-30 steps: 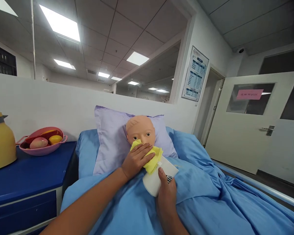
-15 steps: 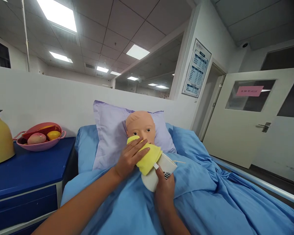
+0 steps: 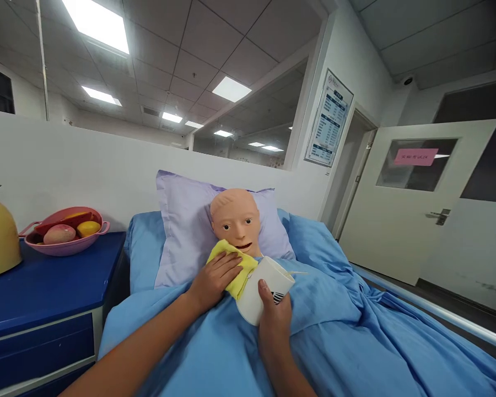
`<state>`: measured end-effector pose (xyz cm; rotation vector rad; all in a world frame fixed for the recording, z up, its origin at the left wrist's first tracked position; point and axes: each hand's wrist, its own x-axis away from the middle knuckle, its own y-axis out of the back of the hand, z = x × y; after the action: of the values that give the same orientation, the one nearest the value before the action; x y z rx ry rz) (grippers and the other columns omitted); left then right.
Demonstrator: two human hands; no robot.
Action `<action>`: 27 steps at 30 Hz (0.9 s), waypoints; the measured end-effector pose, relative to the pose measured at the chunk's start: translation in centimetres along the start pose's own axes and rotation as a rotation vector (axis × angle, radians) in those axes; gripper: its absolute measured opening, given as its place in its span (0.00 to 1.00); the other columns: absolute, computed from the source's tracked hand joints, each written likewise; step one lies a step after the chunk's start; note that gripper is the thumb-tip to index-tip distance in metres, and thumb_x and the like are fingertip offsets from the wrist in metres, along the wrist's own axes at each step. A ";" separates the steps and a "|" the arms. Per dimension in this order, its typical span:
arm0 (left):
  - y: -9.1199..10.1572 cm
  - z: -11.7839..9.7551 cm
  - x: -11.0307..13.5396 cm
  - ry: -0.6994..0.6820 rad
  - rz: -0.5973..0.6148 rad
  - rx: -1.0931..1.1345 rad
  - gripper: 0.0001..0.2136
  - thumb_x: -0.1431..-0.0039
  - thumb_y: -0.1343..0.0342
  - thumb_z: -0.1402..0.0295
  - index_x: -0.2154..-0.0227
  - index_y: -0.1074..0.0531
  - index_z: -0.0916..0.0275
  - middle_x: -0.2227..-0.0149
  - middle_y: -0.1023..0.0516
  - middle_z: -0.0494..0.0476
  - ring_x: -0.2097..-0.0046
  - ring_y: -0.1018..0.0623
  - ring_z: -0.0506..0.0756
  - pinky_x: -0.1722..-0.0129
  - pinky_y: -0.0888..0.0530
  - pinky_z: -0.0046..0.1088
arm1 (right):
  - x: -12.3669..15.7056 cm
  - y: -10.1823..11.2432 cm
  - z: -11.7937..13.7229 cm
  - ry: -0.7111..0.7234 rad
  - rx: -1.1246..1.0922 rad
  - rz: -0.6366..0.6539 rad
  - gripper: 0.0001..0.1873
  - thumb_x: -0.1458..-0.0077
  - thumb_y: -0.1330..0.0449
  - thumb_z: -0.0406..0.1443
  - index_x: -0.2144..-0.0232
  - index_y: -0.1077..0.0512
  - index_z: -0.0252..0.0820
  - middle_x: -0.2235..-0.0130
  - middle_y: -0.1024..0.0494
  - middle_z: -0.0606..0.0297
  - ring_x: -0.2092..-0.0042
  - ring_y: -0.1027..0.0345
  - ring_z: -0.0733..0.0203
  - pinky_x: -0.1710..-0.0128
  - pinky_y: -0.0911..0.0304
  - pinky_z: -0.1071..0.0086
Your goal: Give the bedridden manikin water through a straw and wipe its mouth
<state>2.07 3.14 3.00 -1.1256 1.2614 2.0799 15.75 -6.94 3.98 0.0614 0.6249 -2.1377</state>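
Yellow cloth [image 3: 247, 268], one, at the jaw of the manikin head [image 3: 234, 210], left of its open mouth; held beneath the left hand [image 3: 216, 279], fingers together, thumb hidden. White cup [image 3: 250, 300], one, tilted, thin stick [image 3: 299, 272] at its rim; gripped in the right hand [image 3: 275, 321], thumb on the wall. Lilac pillow [image 3: 182, 231], behind head. Pink basket [image 3: 66, 248], far left, holding fruit [image 3: 60, 234].

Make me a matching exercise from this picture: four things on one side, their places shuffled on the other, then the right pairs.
Things:
1. Cloth
2. Fruit basket
3. Cup
4. Manikin head

Places:
A. Against the lilac pillow
B. Under the fingers of the left hand
C. On the blue cabinet
D. In the right hand

Pairs: 1-B, 2-C, 3-D, 4-A
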 end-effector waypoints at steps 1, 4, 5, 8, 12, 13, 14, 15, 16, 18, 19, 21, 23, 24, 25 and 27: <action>0.5 -0.2 0.5 0.024 0.003 0.038 0.17 0.35 0.56 0.76 0.45 0.35 0.64 0.44 0.28 0.62 0.37 0.36 0.57 0.40 0.33 0.46 | 0.0 0.1 0.0 -0.004 0.020 -0.009 0.38 0.57 0.33 0.50 0.46 0.34 0.40 0.57 0.22 0.58 0.60 0.27 0.52 0.60 0.30 0.59; 2.6 -1.8 1.3 0.199 -0.087 0.231 0.18 0.37 0.53 0.74 0.45 0.35 0.62 0.42 0.29 0.62 0.38 0.35 0.58 0.40 0.33 0.47 | -0.1 0.4 -0.4 -0.009 0.112 -0.023 0.38 0.60 0.32 0.53 0.51 0.32 0.39 0.61 0.22 0.59 0.63 0.27 0.52 0.63 0.30 0.60; 3.3 -2.6 1.4 0.321 -0.142 0.327 0.17 0.37 0.52 0.72 0.45 0.34 0.61 0.43 0.28 0.61 0.39 0.32 0.59 0.40 0.32 0.45 | -0.1 0.6 -0.6 -0.012 0.135 -0.006 0.37 0.61 0.32 0.53 0.52 0.31 0.39 0.61 0.22 0.59 0.63 0.27 0.51 0.64 0.31 0.60; 4.6 -4.7 1.7 0.866 -0.363 0.691 0.15 0.36 0.50 0.64 0.49 0.32 0.60 0.49 0.23 0.60 0.50 0.22 0.58 0.50 0.23 0.40 | -0.2 0.8 -1.1 -0.061 0.130 0.096 0.35 0.62 0.32 0.54 0.55 0.30 0.40 0.65 0.21 0.60 0.66 0.28 0.52 0.67 0.31 0.61; 3.8 -5.2 4.0 1.348 -0.417 1.306 0.17 0.37 0.52 0.61 0.50 0.32 0.65 0.55 0.20 0.62 0.57 0.19 0.60 0.57 0.21 0.41 | 0.1 0.9 -1.7 -0.123 0.069 0.237 0.34 0.63 0.31 0.53 0.58 0.29 0.38 0.67 0.21 0.59 0.67 0.28 0.52 0.68 0.31 0.61; 3.3 -5.0 4.8 1.376 -0.381 1.426 0.17 0.37 0.52 0.62 0.51 0.31 0.66 0.57 0.19 0.63 0.57 0.19 0.61 0.57 0.21 0.42 | 0.1 0.9 -1.8 -0.123 0.069 0.267 0.33 0.63 0.31 0.52 0.58 0.29 0.38 0.67 0.21 0.59 0.67 0.28 0.53 0.68 0.31 0.61; 2.8 -4.7 5.6 1.388 -0.360 1.515 0.17 0.37 0.52 0.62 0.52 0.30 0.66 0.59 0.19 0.63 0.57 0.19 0.61 0.56 0.21 0.42 | 0.2 0.9 -1.9 -0.121 0.078 0.297 0.33 0.62 0.31 0.52 0.58 0.29 0.38 0.67 0.21 0.59 0.67 0.28 0.53 0.68 0.31 0.61; 2.5 -4.4 6.3 1.396 -0.362 1.575 0.16 0.37 0.52 0.62 0.53 0.29 0.66 0.60 0.18 0.63 0.57 0.19 0.61 0.56 0.21 0.41 | 0.3 1.0 -1.8 -0.120 0.096 0.324 0.32 0.61 0.32 0.52 0.58 0.29 0.38 0.67 0.21 0.59 0.67 0.28 0.53 0.69 0.32 0.62; 2.3 -4.3 6.9 1.406 -0.379 1.622 0.16 0.38 0.51 0.62 0.52 0.29 0.66 0.60 0.18 0.63 0.56 0.19 0.60 0.55 0.21 0.41 | 0.4 1.0 -1.8 -0.123 0.119 0.349 0.32 0.61 0.32 0.52 0.58 0.29 0.38 0.68 0.21 0.59 0.67 0.28 0.53 0.69 0.32 0.62; 2.3 -4.2 7.3 1.448 -0.431 1.702 0.16 0.39 0.48 0.64 0.50 0.30 0.65 0.57 0.19 0.63 0.54 0.20 0.60 0.52 0.23 0.40 | 0.6 1.0 -1.4 -0.139 0.161 0.401 0.33 0.62 0.31 0.52 0.57 0.29 0.39 0.67 0.21 0.58 0.66 0.28 0.52 0.68 0.31 0.62; 2.5 -4.3 7.3 1.479 -0.469 1.728 0.17 0.40 0.46 0.65 0.49 0.31 0.65 0.56 0.19 0.62 0.53 0.20 0.60 0.51 0.23 0.39 | 0.7 0.9 -1.2 -0.148 0.173 0.422 0.33 0.62 0.31 0.52 0.57 0.29 0.40 0.65 0.21 0.58 0.65 0.27 0.51 0.68 0.31 0.62; 2.9 -4.5 6.9 1.541 -0.531 1.774 0.20 0.43 0.43 0.69 0.47 0.32 0.65 0.54 0.20 0.63 0.52 0.21 0.61 0.50 0.24 0.39 | 0.9 0.8 -0.7 -0.165 0.180 0.463 0.34 0.62 0.30 0.52 0.56 0.29 0.41 0.63 0.20 0.57 0.63 0.27 0.50 0.67 0.31 0.62; 3.2 -4.7 6.5 1.568 -0.569 1.815 0.21 0.44 0.42 0.71 0.46 0.33 0.66 0.54 0.20 0.64 0.52 0.21 0.61 0.49 0.25 0.39 | 1.0 0.6 -0.4 -0.173 0.182 0.498 0.33 0.61 0.30 0.52 0.55 0.29 0.42 0.63 0.20 0.58 0.63 0.27 0.51 0.67 0.31 0.64; 3.2 -4.8 6.4 1.564 -0.572 1.839 0.22 0.44 0.42 0.71 0.46 0.33 0.66 0.53 0.20 0.64 0.52 0.21 0.62 0.49 0.25 0.39 | 1.0 0.6 -0.4 -0.177 0.185 0.519 0.32 0.60 0.30 0.51 0.55 0.29 0.42 0.63 0.20 0.59 0.63 0.27 0.52 0.67 0.31 0.64; 3.2 -4.8 6.4 1.553 -0.568 1.864 0.22 0.44 0.42 0.71 0.45 0.34 0.65 0.53 0.21 0.64 0.53 0.21 0.62 0.49 0.25 0.39 | 1.0 0.5 -0.3 -0.180 0.190 0.541 0.31 0.59 0.30 0.50 0.55 0.29 0.43 0.63 0.20 0.60 0.64 0.27 0.54 0.67 0.31 0.65; 3.1 -4.8 6.6 1.527 -0.564 1.895 0.22 0.43 0.42 0.70 0.44 0.34 0.64 0.52 0.21 0.64 0.53 0.21 0.62 0.49 0.25 0.39 | 0.9 0.5 -0.3 -0.185 0.201 0.584 0.30 0.58 0.31 0.49 0.55 0.29 0.44 0.63 0.20 0.62 0.64 0.27 0.56 0.67 0.32 0.67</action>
<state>-1.91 -2.74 -2.05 -1.3551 1.9846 -1.0187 15.51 -7.75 3.24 0.1362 0.2383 -1.6063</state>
